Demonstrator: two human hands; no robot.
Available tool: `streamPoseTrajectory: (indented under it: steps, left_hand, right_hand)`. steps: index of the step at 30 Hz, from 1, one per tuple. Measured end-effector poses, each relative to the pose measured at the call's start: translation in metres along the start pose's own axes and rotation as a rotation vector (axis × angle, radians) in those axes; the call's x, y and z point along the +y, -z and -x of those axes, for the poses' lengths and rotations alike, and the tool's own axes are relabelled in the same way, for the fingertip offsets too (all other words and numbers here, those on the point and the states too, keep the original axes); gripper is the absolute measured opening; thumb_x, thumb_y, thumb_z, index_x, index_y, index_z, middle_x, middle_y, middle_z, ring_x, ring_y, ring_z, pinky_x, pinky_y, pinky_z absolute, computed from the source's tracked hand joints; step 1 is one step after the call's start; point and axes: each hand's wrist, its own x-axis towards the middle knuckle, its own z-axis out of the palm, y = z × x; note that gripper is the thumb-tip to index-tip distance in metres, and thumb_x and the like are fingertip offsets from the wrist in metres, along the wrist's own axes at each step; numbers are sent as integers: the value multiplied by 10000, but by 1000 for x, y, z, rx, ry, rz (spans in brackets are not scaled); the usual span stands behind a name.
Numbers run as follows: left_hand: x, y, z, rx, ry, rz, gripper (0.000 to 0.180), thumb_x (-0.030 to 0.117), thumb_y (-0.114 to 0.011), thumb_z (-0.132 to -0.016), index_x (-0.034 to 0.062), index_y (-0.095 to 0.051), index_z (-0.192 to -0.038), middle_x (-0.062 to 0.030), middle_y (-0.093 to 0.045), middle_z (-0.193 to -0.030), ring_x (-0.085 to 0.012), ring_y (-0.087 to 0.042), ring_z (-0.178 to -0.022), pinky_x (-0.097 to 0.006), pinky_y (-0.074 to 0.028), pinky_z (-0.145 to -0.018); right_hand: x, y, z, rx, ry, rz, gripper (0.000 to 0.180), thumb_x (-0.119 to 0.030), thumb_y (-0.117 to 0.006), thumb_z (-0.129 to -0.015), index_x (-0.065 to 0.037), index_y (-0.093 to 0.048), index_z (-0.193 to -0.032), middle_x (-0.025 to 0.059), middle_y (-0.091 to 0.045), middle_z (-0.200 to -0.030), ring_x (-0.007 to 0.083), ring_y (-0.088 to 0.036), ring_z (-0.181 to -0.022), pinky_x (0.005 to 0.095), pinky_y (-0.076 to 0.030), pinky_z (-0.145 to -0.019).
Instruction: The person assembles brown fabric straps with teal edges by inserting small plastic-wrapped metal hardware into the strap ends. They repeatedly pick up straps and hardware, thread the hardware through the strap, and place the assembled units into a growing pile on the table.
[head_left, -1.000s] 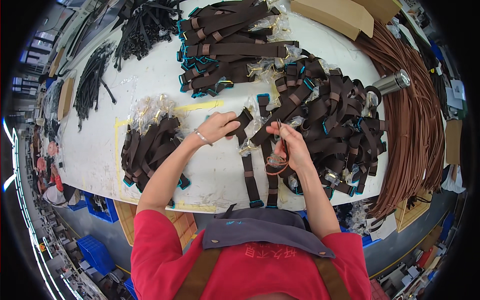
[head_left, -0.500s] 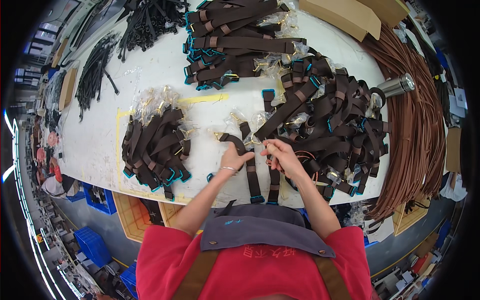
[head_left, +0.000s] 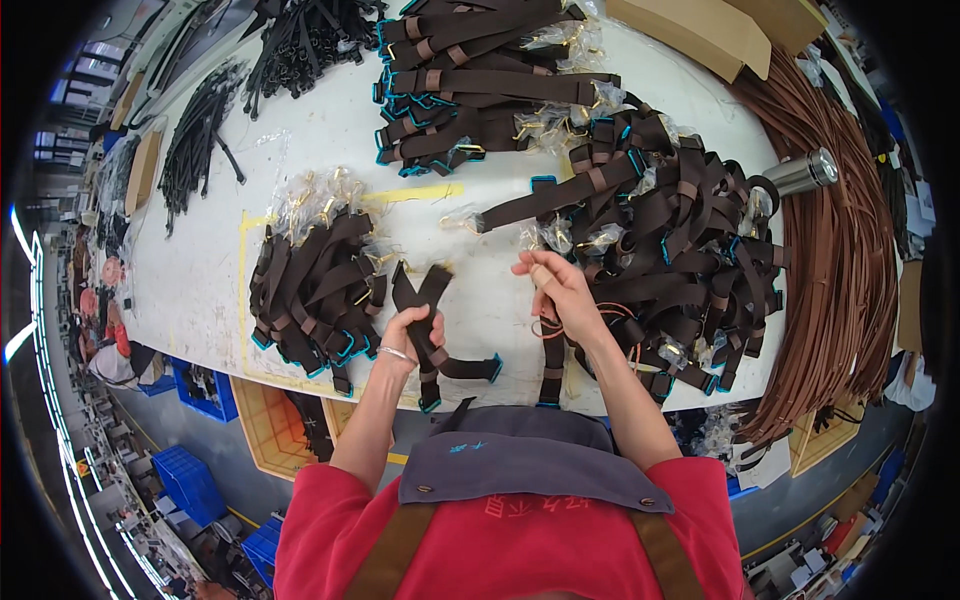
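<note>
My left hand (head_left: pixel 410 338) is closed round dark brown webbing straps (head_left: pixel 432 295) that cross each other, just right of the left strap pile. One strap's end, with a bright blue edge, points right across the table; another hangs toward the front edge. My right hand (head_left: pixel 562 292) is curled with thumb and fingers drawn together, at the left side of the big strap heap (head_left: pixel 680 220). Thin orange loops (head_left: pixel 545 327) show beside its palm, but what they belong to is hidden. Below it another strap (head_left: pixel 552 370) lies toward the front edge.
The left strap pile (head_left: pixel 315 290) has plastic-wrapped gold metal ends. More straps (head_left: pixel 490 90) lie stacked at the back. On the right are long brown strips (head_left: pixel 830 250), a steel flask (head_left: pixel 800 172) and a cardboard box (head_left: pixel 690 30). Black straps (head_left: pixel 200 130) lie far left.
My left hand has moved left and closed on straps, carrying them toward the left pile. My right hand stays near the same spot. A strap with a wrapped end now shows stretched leftward from the heap.
</note>
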Motion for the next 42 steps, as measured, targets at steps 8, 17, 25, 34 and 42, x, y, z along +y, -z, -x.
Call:
streamPoseTrajectory:
  steps: [8, 17, 25, 34, 42]
  left_hand:
    - [9, -7, 37, -274, -29, -304, 366, 246, -512, -856, 18, -467, -1139, -25, -418, -473, -113, -362, -377, -252, -298, -424]
    - [-17, -88, -103, 135, 74, -118, 333, 310, -693, -723, 46, -495, -766, -93, -540, -600, -188, -503, -457, -302, -435, -440]
    - [-47, -163, -211, 388, 54, 299, 355, 375, -710, -696, 99, -492, -644, -36, -457, -520, -167, -453, -421, -316, -394, -411]
    - [-21, -145, -163, 115, -281, 273, 74, 68, -580, -724, 74, -532, -778, -69, -586, -802, -194, -567, -734, -368, -464, -644]
    - [-34, -167, -178, -51, 127, 410, 346, 179, -520, -842, -117, -461, -1011, -259, -506, -1092, -350, -497, -1045, -481, -424, -868]
  right_hand:
    - [-19, -37, -71, -180, -81, 45, 314, -259, -414, -903, -22, -489, -1093, 54, -568, -1027, 31, -464, -463, 155, -308, -380]
    - [-7, -18, 9, 228, 161, -133, 330, -206, -462, -883, 1, -458, -1139, 64, -586, -861, 31, -454, -464, 149, -322, -384]
    - [-7, 22, 74, 278, 41, -196, 324, -178, -469, -877, -1, -454, -1148, 63, -593, -827, 33, -464, -450, 146, -328, -380]
    - [-16, 23, 101, 180, 97, -185, 312, -162, -474, -876, 6, -460, -1139, 64, -584, -839, 28, -454, -471, 146, -333, -404]
    - [-31, 9, 94, 62, 82, -132, 312, -158, -472, -883, -3, -457, -1153, 38, -579, -841, 19, -442, -472, 143, -344, -423]
